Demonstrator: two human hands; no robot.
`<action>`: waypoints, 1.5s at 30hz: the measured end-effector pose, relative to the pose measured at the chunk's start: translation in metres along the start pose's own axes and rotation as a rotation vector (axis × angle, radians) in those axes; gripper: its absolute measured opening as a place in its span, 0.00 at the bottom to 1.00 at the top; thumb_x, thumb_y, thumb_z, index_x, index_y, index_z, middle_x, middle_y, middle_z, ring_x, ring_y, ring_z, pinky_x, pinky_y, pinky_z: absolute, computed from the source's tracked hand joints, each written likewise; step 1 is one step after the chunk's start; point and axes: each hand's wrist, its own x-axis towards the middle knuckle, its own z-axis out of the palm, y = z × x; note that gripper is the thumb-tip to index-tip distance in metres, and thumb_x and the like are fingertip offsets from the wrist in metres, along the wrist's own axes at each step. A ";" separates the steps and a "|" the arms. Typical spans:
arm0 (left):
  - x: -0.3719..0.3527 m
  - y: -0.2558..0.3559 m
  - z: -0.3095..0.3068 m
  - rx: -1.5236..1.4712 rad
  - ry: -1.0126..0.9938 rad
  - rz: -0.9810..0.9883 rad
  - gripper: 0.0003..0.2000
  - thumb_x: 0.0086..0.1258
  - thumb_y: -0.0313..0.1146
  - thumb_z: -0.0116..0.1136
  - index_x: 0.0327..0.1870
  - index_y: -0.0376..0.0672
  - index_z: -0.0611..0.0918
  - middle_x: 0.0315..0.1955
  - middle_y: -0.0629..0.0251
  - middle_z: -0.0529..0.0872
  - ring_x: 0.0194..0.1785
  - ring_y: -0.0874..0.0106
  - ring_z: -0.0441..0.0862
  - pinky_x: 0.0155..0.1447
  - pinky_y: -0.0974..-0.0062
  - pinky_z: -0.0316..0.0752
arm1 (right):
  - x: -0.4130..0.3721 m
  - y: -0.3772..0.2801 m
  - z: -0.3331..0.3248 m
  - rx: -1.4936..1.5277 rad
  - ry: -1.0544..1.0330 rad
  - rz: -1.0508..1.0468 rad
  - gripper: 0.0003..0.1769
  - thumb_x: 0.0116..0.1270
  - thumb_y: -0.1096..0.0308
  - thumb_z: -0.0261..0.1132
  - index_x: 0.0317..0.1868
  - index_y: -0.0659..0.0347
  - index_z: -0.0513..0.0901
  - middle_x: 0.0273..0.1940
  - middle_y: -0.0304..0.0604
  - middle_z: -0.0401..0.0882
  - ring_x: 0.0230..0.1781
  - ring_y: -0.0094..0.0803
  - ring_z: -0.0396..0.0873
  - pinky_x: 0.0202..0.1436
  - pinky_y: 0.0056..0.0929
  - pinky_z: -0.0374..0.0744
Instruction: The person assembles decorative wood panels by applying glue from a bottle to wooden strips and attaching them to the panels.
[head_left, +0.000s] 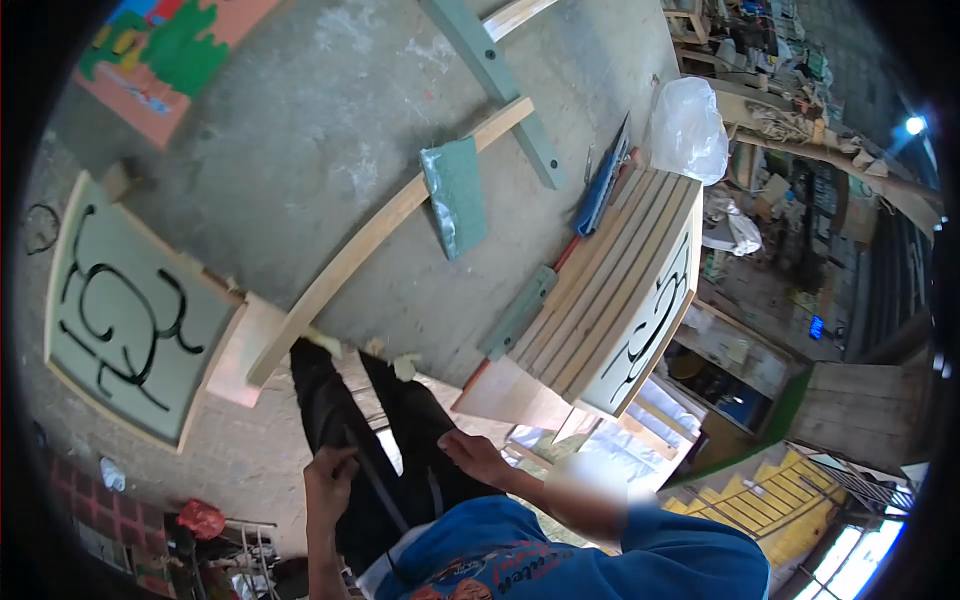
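My left hand (331, 478) is in front of my dark trousers with its fingers curled in. To its right, my right hand (474, 455) is also closed, its thumb against the bent fingers. Anything either hand may hold is hidden or too small to make out. Beyond them, a curved wooden strip (360, 250) lies across the grey worktop (300, 130), its near end past the edge. On the strip rests a green, rough-edged piece (458, 195). A stack of curved wooden pieces (600, 280) stands at the right edge, nearest my right hand.
A blue utility knife (602, 190) lies by the stack. Behind it is a clear plastic bag (690, 130). Green-painted slats (490, 70) lie at the back. A pale panel with black scrollwork (125, 320) stands left. A yellow stair railing (770, 500) is at lower right.
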 end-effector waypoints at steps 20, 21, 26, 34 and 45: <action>0.048 -0.093 0.044 -0.046 -0.468 -0.175 0.10 0.58 0.28 0.62 0.42 0.43 0.87 0.33 0.57 0.85 0.39 0.61 0.85 0.46 0.67 0.77 | 0.068 0.019 0.024 -0.224 -0.218 0.230 0.39 0.66 0.30 0.53 0.49 0.62 0.81 0.40 0.52 0.86 0.43 0.53 0.83 0.49 0.43 0.79; 0.049 -0.088 0.044 -0.052 -0.466 -0.208 0.11 0.58 0.28 0.62 0.43 0.42 0.87 0.33 0.56 0.85 0.39 0.62 0.85 0.46 0.68 0.77 | 0.069 0.030 0.031 -0.248 -0.131 0.132 0.39 0.67 0.30 0.51 0.48 0.64 0.82 0.39 0.55 0.85 0.43 0.54 0.83 0.49 0.44 0.79; 0.050 -0.089 0.050 -0.068 -0.431 -0.155 0.19 0.57 0.21 0.62 0.51 0.39 0.84 0.35 0.62 0.85 0.41 0.73 0.84 0.47 0.75 0.75 | 0.089 0.084 0.066 -0.176 0.118 -0.199 0.36 0.70 0.36 0.52 0.42 0.68 0.82 0.36 0.61 0.83 0.40 0.57 0.83 0.46 0.49 0.78; 0.061 -0.084 0.059 0.023 -0.389 -0.092 0.13 0.60 0.23 0.59 0.46 0.37 0.84 0.32 0.52 0.85 0.38 0.66 0.85 0.44 0.69 0.76 | 0.126 0.176 0.111 -0.525 0.229 -0.393 0.29 0.65 0.40 0.60 0.52 0.55 0.82 0.44 0.53 0.84 0.47 0.40 0.83 0.52 0.44 0.78; 0.098 -0.113 0.097 0.168 -0.125 0.322 0.13 0.55 0.17 0.54 0.42 0.35 0.82 0.37 0.46 0.84 0.43 0.47 0.81 0.46 0.55 0.77 | 0.166 0.217 0.140 -0.606 0.096 0.015 0.25 0.65 0.45 0.61 0.49 0.57 0.82 0.36 0.53 0.82 0.39 0.46 0.82 0.44 0.48 0.79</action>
